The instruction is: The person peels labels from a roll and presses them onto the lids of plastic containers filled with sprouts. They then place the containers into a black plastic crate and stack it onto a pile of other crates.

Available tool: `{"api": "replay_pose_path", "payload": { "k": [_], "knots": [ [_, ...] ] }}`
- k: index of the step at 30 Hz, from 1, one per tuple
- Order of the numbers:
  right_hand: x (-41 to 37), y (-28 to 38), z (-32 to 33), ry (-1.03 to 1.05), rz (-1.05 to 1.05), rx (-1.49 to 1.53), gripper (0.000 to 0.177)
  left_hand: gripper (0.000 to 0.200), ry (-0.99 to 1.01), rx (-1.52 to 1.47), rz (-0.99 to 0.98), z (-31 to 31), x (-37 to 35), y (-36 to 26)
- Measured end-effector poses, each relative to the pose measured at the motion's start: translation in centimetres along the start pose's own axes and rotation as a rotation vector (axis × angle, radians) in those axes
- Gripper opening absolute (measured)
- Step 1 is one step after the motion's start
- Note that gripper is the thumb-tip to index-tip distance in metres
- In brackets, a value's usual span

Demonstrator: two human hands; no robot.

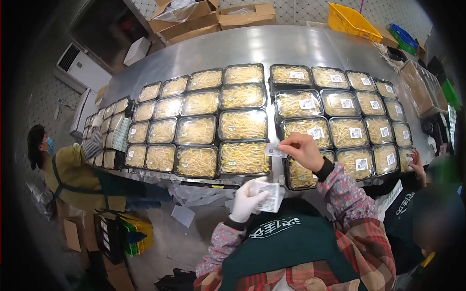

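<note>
Left hand (pixel 246 201) gripped on label sheets (pixel 273 198) off the table's (pixel 291 46) near edge, apparently keeping them close to the other hand. Right hand (pixel 303 149) pinches one label (pixel 273 152) by its right end, mostly over the gap between left and right trays (pixel 242 157), rowed presumably for easy reach.

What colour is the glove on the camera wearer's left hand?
White; it shows best in the head view, where the left hand holds printed labels.

Sprout trays (pixel 242 124) sit on the table (pixel 296 48), cardboard boxes (pixel 247 20) behind it.
</note>
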State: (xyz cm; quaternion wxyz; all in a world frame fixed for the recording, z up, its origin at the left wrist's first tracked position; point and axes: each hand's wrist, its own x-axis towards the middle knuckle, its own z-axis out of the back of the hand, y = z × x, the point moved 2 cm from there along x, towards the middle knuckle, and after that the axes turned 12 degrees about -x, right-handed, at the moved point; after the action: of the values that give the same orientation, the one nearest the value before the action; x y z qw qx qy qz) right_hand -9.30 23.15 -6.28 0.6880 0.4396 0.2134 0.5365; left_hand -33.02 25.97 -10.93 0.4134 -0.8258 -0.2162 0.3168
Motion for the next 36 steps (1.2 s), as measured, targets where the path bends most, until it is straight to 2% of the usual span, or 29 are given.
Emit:
{"api": "replay_pose_path", "payload": {
  "k": [1,2,5,6,7,8,9,10,12,13,14,15,16,17,18,19,20,22,24,25,28,29,32,33,34,35,36],
  "knots": [
    [0.8,-0.9,-1.4,0.034,0.05,-0.016,0.014,0.043,-0.045,0.019,-0.056,2.1,-1.0,-1.5],
    [1.2,-1.6,-3.6,0.154,-0.053,0.068,0.017,0.034,-0.088,0.035,-0.113,4.4,-2.1,-3.1],
    [1.7,-2.1,-8.3,0.143,-0.079,-0.038,0.021,0.028,-0.255,-0.097,-0.306,11.8,-5.2,-8.0],
    [2.0,-2.1,-9.1,0.132,-0.072,-0.155,0.021,0.03,-0.3,-0.1,-0.41,16.2,-6.0,-8.7],
    [2.1,-2.3,-10.0,0.121,-0.067,-0.269,0.021,0.03,-0.231,-0.191,-0.512,18.3,-7.5,-11.3],
    [2.0,-2.2,-10.8,0.109,-0.066,-0.377,0.021,0.035,-0.059,-0.319,-0.541,20.7,-9.1,-13.8],
    [1.8,-2.0,-11.2,0.109,-0.066,-0.462,0.02,0.034,0.032,-0.403,-0.632,24.2,-10.8,-16.3],
    [1.6,-1.6,-11.4,0.064,-0.004,-0.562,0.02,0.034,0.124,-0.489,-0.725,26.4,-12.0,-18.2],
    [0.9,-0.6,-11.5,-0.028,0.124,-0.762,0.02,0.026,0.036,-0.351,-0.889,25.8,-13.0,-22.0],
    [0.7,0.4,-11.2,-0.067,0.137,-0.837,0.03,0.026,0.038,-0.198,-0.822,24.7,-12.5,-22.7],
    [0.8,1.0,-10.7,-0.13,0.108,-0.867,0.033,0.028,-0.21,-0.163,-0.805,24.9,-11.2,-21.9],
    [1.0,1.4,-10.2,-0.194,0.082,-0.896,0.036,0.031,-0.4,0.009,-0.698,24.4,-9.3,-21.1],
    [1.1,2.0,-9.7,-0.261,0.053,-0.921,0.039,0.02,-0.43,0.159,-0.651,19.3,-7.6,-20.6],
    [1.1,2.8,-9.1,-0.226,0.035,-0.847,0.042,0.02,-0.28,0.046,-0.448,17.5,-5.4,-18.9],
    [1.4,3.2,-9.2,-0.128,-0.076,-0.522,0.042,0.02,-0.251,0.222,-0.254,15.3,-3.8,-17.9],
    [1.5,3.4,-9.7,-0.027,-0.18,-0.191,0.042,0.02,-0.084,0.366,-0.319,14.4,-1.2,-15.6],
    [1.5,3.9,-10.2,0.072,-0.276,0.144,0.042,0.018,-0.042,0.074,-0.207,13.1,0.6,-13.0],
    [1.8,6.5,-10.7,0.178,-0.18,0.357,0.037,0.011,0.006,-0.266,-0.203,9.4,2.9,-10.8],
    [1.8,6.6,-10.8,0.246,-0.197,0.304,0.033,0.009,0.005,-0.142,-0.18,9.2,4.2,-9.5],
    [1.8,5.7,-11.2,0.193,-0.232,0.432,0.026,0.01,-0.003,-0.077,-0.167,9.4,4.7,-8.9],
    [1.8,4.8,-10.5,0.104,-0.219,0.312,0.016,0.015,-0.024,0.011,-0.186,9.2,6.2,-8.6],
    [2.0,5.1,-9.9,0.053,-0.118,0.175,0.012,0.018,-0.006,0.096,-0.276,8.5,6.6,-8.7],
    [2.8,4.7,-10.0,0.004,0.041,0.107,0.01,0.059,0.037,0.348,-0.541,5.0,6.4,-10.1],
    [3.4,4.4,-9.6,-0.016,0.058,0.057,0.01,0.087,0.141,0.255,-0.319,5.7,7.1,-8.7],
    [4.5,4.0,-9.1,-0.037,0.077,0.01,0.011,0.072,0.105,0.176,-0.276,5.8,7.7,-7.9],
    [5.9,2.6,-8.3,-0.091,0.05,0.061,0.012,0.066,0.057,0.157,-0.263,6.2,8.3,-7.7],
    [7.3,1.5,-7.3,-0.131,0.007,-0.012,0.016,0.06,0.009,0.137,-0.248,6.3,8.6,-7.8]
  ]
}}
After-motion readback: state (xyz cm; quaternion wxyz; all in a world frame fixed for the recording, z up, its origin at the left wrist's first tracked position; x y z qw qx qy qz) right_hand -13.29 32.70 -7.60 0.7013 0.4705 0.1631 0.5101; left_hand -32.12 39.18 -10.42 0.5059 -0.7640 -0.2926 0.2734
